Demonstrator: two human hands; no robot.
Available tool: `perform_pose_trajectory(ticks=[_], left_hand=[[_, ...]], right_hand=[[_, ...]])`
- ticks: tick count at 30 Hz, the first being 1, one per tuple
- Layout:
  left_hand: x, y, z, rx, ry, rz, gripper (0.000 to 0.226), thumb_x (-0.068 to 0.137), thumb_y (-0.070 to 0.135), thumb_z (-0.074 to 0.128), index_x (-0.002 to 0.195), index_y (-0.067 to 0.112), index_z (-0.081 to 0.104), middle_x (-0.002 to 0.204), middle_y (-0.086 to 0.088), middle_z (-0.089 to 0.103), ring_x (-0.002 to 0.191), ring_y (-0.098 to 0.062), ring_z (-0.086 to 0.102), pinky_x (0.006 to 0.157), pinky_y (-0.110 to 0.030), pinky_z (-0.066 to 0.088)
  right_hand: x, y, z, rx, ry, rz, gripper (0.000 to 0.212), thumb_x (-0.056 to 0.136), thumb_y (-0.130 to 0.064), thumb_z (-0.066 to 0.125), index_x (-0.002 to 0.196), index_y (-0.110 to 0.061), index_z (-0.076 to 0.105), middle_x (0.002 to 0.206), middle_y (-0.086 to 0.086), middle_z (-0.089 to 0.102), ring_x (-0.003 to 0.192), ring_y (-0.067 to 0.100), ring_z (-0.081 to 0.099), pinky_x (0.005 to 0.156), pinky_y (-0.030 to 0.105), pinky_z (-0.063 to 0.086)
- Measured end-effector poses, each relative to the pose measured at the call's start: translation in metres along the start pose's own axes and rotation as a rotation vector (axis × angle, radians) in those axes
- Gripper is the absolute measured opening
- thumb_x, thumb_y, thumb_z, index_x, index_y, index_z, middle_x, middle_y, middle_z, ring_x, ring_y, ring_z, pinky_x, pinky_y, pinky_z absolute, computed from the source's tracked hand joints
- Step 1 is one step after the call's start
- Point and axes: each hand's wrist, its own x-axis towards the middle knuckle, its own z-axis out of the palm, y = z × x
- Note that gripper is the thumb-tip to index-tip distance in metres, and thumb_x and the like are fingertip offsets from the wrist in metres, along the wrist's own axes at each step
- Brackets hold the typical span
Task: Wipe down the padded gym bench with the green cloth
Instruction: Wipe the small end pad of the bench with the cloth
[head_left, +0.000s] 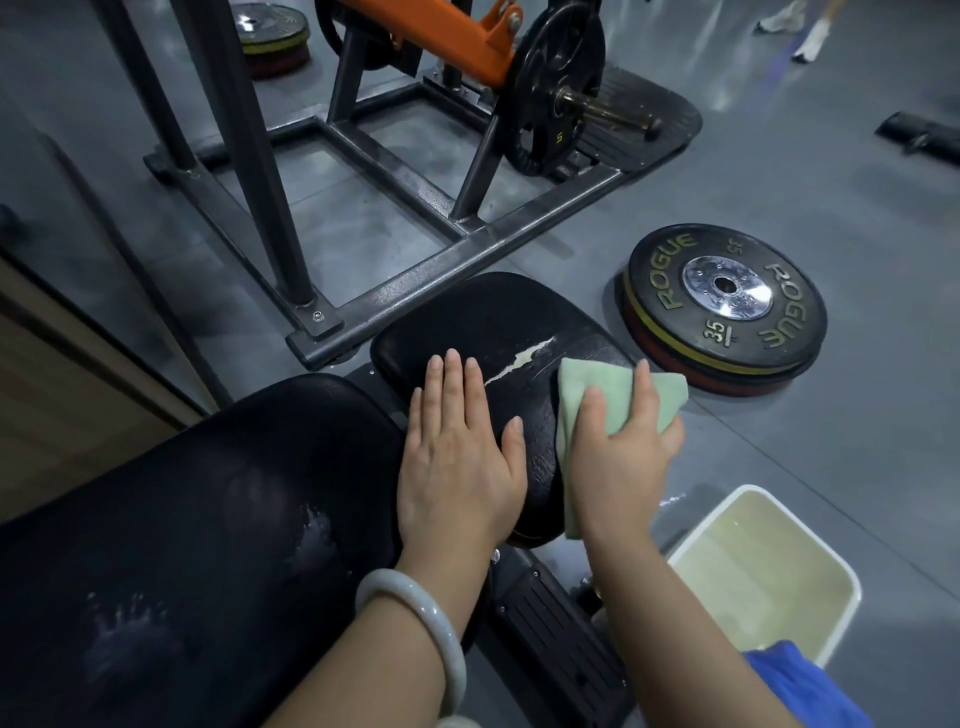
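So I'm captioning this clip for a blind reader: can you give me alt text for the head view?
A person's right hand grips a green cloth against the side of a torn black bench pad, while the left hand rests flat on top. Weight plates lie on the grey floor beyond, and a white bin sits to the right.

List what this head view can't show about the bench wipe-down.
- Seat pad under the left hand and green cloth: covered, so its cleanliness is unknown.
- Right hand palm side: faces away.
- Back pad: cut off by the bottom-left edge.
- White bin contents: murky, partly hidden by blue fabric.
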Motion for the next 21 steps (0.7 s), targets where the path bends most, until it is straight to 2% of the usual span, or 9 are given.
perform_pose_trajectory(ticks=[7,12,14,17,21], left_hand=[[0.002,-0.002,0.003,-0.027,0.045,0.021,0.076,0.090,0.049,0.005,0.150,0.004,0.014,0.159,-0.011,0.007,0.147,-0.019,-0.003,0.118,-0.033,-0.004],[0.004,-0.004,0.007,-0.029,0.084,0.024,0.070,0.094,0.045,0.016,0.146,0.000,0.030,0.155,-0.015,0.024,0.146,-0.022,0.015,0.116,-0.030,0.000],[0.003,-0.004,0.005,-0.022,0.085,0.037,0.069,0.094,0.044,0.014,0.147,0.001,0.026,0.156,-0.013,0.021,0.146,-0.020,0.011,0.116,-0.030,-0.003],[0.001,-0.003,0.004,-0.039,0.057,0.033,0.073,0.091,0.047,0.005,0.150,0.006,0.013,0.159,-0.008,0.005,0.146,-0.014,-0.006,0.116,-0.029,-0.008],[0.000,-0.001,0.002,-0.039,0.062,0.018,0.074,0.091,0.049,0.005,0.150,0.006,0.012,0.159,-0.008,0.005,0.145,-0.012,-0.008,0.116,-0.030,-0.007]], right_hand=[[-0.035,0.006,0.014,0.100,0.059,0.051,0.057,0.093,-0.045,0.047,0.144,-0.053,0.022,0.157,0.007,0.009,0.131,0.029,0.039,0.096,0.033,0.034],[-0.070,0.011,0.024,0.243,0.102,0.060,0.058,0.095,-0.039,0.048,0.145,-0.049,0.022,0.149,0.009,0.023,0.120,0.026,0.047,0.086,0.026,0.035],[-0.068,0.012,0.022,0.253,0.081,0.049,0.060,0.095,-0.038,0.049,0.146,-0.049,0.019,0.148,0.009,0.023,0.120,0.025,0.046,0.085,0.026,0.034],[-0.057,0.018,0.017,0.203,0.026,0.021,0.063,0.092,-0.043,0.048,0.146,-0.052,0.015,0.151,0.009,0.018,0.121,0.026,0.046,0.084,0.027,0.035],[-0.043,0.021,0.010,0.105,-0.047,-0.063,0.064,0.091,-0.046,0.049,0.145,-0.053,0.015,0.156,0.008,0.005,0.129,0.028,0.040,0.093,0.030,0.037]])
